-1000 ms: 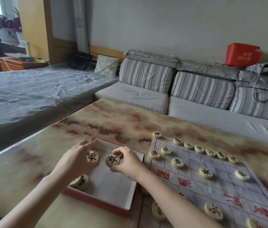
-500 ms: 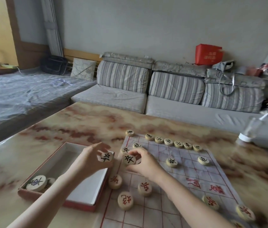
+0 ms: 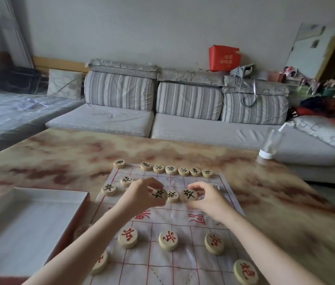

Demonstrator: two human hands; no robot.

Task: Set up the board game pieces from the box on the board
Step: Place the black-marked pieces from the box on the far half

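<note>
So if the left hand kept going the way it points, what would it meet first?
Probably the black piece lying on the board, just past the piece the left hand holds; depth is hard to judge.

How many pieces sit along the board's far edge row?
7: one piece alone at the left corner, a gap, then six pieces in a line rightward. None there looks hidden.
</note>
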